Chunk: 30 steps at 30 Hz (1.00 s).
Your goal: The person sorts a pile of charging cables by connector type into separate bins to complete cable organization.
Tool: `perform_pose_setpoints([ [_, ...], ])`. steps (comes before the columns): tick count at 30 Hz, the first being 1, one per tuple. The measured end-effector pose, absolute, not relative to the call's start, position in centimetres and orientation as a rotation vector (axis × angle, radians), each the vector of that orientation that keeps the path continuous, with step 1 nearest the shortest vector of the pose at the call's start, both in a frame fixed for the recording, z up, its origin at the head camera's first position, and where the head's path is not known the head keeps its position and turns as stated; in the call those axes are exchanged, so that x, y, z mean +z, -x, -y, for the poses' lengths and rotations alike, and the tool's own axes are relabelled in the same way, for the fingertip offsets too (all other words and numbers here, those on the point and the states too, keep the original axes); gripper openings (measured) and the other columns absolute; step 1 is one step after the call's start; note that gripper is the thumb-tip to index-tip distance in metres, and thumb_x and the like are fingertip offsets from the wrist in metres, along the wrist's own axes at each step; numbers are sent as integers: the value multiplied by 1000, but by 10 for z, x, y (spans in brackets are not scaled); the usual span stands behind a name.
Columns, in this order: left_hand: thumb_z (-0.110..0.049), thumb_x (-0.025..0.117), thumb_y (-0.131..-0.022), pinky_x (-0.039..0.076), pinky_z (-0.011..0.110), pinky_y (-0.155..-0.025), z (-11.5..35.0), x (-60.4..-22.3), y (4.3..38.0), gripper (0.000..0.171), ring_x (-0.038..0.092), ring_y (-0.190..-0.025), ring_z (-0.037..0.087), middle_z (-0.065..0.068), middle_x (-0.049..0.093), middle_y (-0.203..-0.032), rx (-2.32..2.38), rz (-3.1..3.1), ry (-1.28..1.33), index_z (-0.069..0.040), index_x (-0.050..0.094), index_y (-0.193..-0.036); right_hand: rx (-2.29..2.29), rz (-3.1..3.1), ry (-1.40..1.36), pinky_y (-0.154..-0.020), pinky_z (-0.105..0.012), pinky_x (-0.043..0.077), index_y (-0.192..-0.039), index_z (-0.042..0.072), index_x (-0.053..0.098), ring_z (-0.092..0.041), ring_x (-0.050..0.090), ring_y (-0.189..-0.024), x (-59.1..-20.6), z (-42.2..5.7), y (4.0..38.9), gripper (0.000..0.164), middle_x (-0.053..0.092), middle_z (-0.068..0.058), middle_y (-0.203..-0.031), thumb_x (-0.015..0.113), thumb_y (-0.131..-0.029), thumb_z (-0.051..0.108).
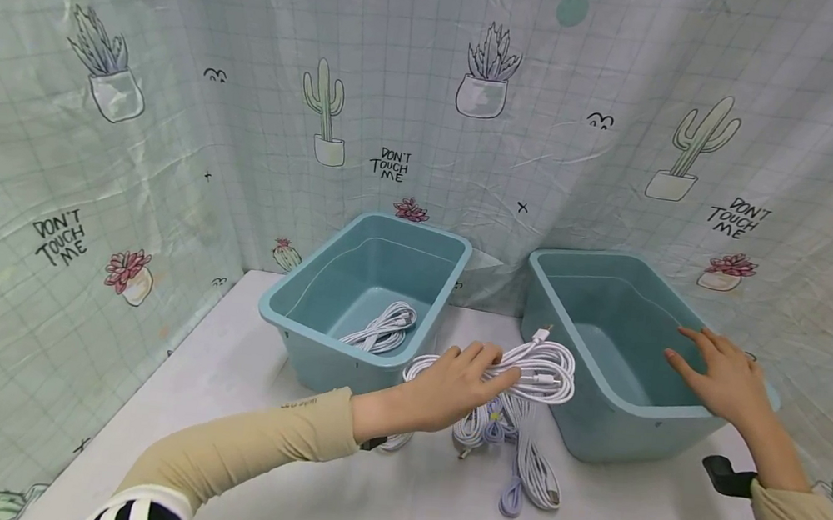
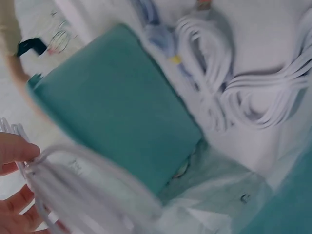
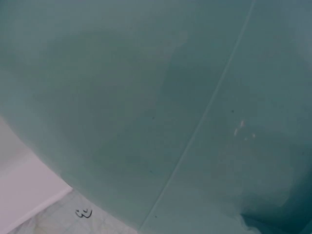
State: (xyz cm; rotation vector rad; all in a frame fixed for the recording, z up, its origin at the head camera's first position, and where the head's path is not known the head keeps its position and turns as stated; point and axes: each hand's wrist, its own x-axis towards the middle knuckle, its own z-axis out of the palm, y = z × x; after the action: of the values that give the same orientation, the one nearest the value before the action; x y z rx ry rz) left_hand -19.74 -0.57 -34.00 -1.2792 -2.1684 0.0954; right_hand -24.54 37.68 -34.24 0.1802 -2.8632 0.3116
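Observation:
My left hand (image 1: 453,387) pinches a coiled white cable (image 1: 552,373) between thumb and fingers, above the table between the two bins. In the left wrist view the same cable (image 2: 83,190) hangs from the fingertips, blurred. Below it lie more bundled cables: a white one (image 1: 537,473) with a USB plug, a light purple one (image 1: 511,497) and another white coil (image 1: 472,426). My right hand (image 1: 729,378) is over the right side of the right bin (image 1: 673,414), fingers spread and holding nothing. The right wrist view shows only the bin's wall (image 3: 146,107).
On the left stands a second blue-green bin (image 1: 325,349) with a coiled white cable (image 1: 383,328) inside. Both bins sit on a white table (image 1: 333,503). A curtain printed with cacti (image 1: 401,108) hangs behind and along the sides.

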Motion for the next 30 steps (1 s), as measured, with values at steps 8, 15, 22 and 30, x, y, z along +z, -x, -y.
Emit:
perform_pose_setpoints([
  [8,-5,50,-86,38,15,-55,4,-310,201,33,45,-74,12,7,48,-97,-279,2253,1284,-10,48,-119,319,2862,-177,-82,-72,18,-131,-2,36,-57,27,-114,-342,-378,244,62,28,-37,-132,40,-90,46],
  [15,-4,52,-85,41,18,-60,6,-283,205,33,48,-77,14,9,49,-99,-364,2154,1227,-9,51,-118,314,2861,-170,-82,-72,18,-131,-2,37,-56,28,-114,-341,-376,244,62,29,-37,-132,40,-90,46],
  [22,-2,51,-84,38,20,-55,18,-264,212,33,47,-75,16,8,50,-98,-264,2093,1141,-11,52,-115,320,2861,-177,-82,-72,18,-131,-2,36,-56,27,-114,-341,-376,245,62,29,-37,-132,40,-90,46],
  [30,3,52,-80,38,23,-55,39,-261,217,38,47,-77,18,7,50,-100,-54,2082,1042,-14,53,-114,331,2852,-196,-81,-71,18,-130,-2,37,-55,29,-113,-341,-377,244,62,30,-37,-131,40,-90,46],
])
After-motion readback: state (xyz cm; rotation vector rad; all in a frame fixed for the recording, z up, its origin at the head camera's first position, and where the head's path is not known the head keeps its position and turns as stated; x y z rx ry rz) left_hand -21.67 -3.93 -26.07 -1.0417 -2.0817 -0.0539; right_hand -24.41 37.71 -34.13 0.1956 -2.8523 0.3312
